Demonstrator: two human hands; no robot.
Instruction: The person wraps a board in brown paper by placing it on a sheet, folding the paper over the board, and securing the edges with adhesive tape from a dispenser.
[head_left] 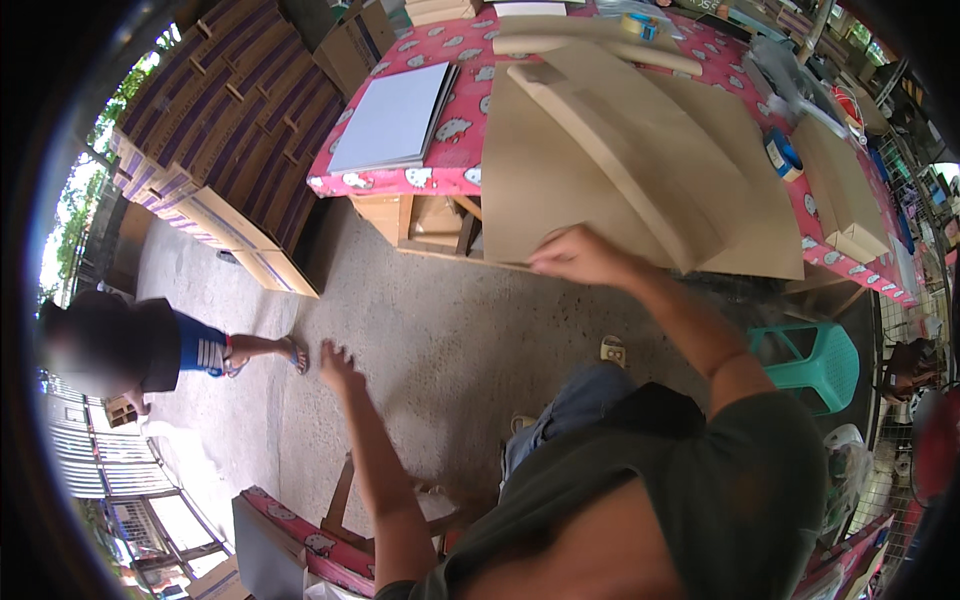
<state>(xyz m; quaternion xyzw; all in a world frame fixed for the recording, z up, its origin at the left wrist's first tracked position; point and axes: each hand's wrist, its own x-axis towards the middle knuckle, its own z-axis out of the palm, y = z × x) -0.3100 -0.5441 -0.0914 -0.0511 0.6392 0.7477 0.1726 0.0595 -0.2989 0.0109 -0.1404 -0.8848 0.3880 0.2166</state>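
My left hand (342, 370) hangs over the concrete floor, away from the table, with its fingers apart and nothing in them. At the front edge of a large brown paper sheet (540, 170), my right hand (580, 256) is closed, fingers curled together. Whether the paper's edge is between those fingers is hidden. The sheet covers the middle of the table and reaches its front edge. On top lies a long, partly rolled piece of brown paper (630, 150), slanting toward me. A brown paper roll (600, 50) lies farther back.
White sheets (392, 115) are stacked at the left of the pink patterned table (455, 150). Blue tape (783, 155) and a long brown box (840, 190) sit at its right. A green stool (810, 365) stands nearby. Cardboard stacks (220, 110) and a person (130, 345) are to the left.
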